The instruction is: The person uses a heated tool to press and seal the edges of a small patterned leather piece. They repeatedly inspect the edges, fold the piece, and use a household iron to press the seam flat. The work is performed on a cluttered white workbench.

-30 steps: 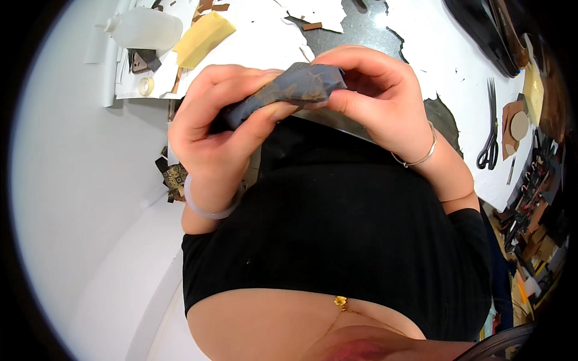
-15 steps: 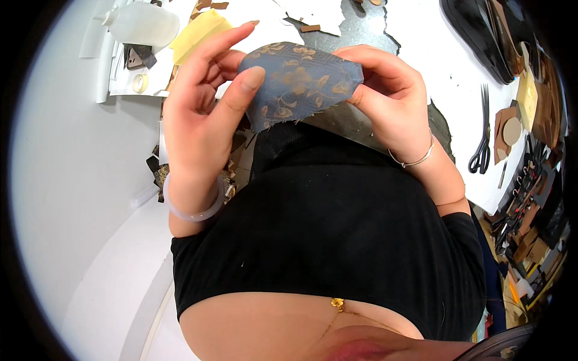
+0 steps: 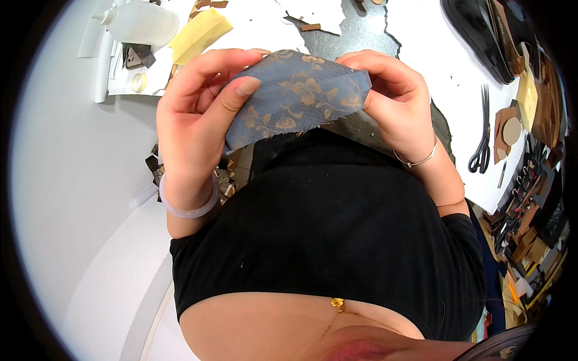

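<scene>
Between my two hands, above the near edge of the table, is a blue-grey piece of fabric with a gold flower pattern. Its lower edge is frayed. My left hand pinches the fabric's left side, thumb on the front and fingers partly hidden behind it. On the right, my right hand grips the fabric's right end between thumb and bent fingers. The cloth bulges upward a little in the middle.
White table beyond carries a dark grey sheet, black-handled scissors, a round beige disc and black bags. At far left stand a clear plastic bottle, yellow sponge-like block and tape roll.
My left hand has shifted slightly left and its raised index finger has come down to the fabric. The fabric is spread wider, showing more of its pattern. My right hand has moved slightly right.
</scene>
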The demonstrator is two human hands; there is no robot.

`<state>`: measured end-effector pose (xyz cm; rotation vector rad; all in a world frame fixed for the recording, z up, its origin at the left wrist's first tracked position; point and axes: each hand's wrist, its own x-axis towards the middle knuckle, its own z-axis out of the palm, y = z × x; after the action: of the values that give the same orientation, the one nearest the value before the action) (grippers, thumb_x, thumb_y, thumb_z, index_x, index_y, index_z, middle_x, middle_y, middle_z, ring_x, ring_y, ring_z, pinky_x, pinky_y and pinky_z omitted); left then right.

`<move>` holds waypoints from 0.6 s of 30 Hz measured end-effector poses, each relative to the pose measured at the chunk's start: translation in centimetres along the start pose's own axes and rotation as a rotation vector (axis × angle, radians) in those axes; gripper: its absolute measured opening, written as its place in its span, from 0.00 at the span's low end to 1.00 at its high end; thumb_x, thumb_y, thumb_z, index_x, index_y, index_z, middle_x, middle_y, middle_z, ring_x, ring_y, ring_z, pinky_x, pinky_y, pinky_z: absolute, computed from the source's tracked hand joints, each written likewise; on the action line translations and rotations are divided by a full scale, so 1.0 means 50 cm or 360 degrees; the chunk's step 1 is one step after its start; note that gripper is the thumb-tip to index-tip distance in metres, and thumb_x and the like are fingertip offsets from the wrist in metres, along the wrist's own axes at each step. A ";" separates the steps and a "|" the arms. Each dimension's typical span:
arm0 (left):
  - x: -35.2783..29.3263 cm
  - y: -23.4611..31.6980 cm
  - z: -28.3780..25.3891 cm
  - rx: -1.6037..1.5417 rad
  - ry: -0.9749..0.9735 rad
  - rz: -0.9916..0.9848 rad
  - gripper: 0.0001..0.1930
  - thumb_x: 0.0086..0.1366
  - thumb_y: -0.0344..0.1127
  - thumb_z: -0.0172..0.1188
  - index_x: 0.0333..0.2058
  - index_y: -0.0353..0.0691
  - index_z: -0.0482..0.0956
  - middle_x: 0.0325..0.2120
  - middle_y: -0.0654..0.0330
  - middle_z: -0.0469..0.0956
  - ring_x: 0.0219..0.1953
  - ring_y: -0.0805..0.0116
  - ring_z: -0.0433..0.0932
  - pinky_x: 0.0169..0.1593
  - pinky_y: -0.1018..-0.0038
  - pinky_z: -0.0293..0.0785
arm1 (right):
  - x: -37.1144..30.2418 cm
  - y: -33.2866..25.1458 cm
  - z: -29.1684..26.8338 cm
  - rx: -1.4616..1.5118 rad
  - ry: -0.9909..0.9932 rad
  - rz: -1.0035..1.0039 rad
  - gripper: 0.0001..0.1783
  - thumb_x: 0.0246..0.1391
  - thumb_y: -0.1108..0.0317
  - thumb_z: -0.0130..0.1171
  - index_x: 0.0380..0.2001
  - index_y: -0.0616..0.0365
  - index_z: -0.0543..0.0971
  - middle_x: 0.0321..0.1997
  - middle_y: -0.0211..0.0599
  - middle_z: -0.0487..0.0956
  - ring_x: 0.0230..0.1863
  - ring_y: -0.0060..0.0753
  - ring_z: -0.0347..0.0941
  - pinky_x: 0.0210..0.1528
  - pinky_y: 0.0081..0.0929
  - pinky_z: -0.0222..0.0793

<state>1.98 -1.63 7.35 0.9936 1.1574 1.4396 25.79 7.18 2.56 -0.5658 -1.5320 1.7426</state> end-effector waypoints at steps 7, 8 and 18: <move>0.004 -0.016 -0.007 0.0610 -0.0125 0.0388 0.12 0.64 0.16 0.63 0.44 0.31 0.85 0.37 0.60 0.80 0.39 0.75 0.77 0.43 0.81 0.73 | -0.003 0.000 -0.004 0.0058 -0.0001 0.0040 0.17 0.57 0.83 0.62 0.50 0.65 0.82 0.51 0.38 0.83 0.53 0.30 0.80 0.60 0.28 0.75; 0.004 -0.018 -0.007 0.0675 -0.0132 0.0447 0.12 0.63 0.16 0.63 0.44 0.32 0.86 0.36 0.60 0.80 0.38 0.75 0.77 0.41 0.81 0.72 | -0.003 -0.001 -0.004 0.0060 -0.0002 0.0043 0.17 0.57 0.83 0.62 0.50 0.65 0.82 0.51 0.38 0.83 0.53 0.30 0.80 0.60 0.28 0.75; 0.019 -0.026 -0.029 0.1376 -0.0165 0.0909 0.17 0.59 0.13 0.61 0.45 0.34 0.87 0.42 0.55 0.78 0.37 0.69 0.77 0.39 0.78 0.74 | 0.001 -0.009 -0.005 0.0003 0.0055 0.0012 0.16 0.56 0.83 0.63 0.49 0.66 0.83 0.52 0.38 0.84 0.52 0.29 0.81 0.58 0.28 0.77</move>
<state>0.68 -0.87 5.80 2.1052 1.5270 1.2660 26.05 7.37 2.96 -0.5982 -1.5058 1.7312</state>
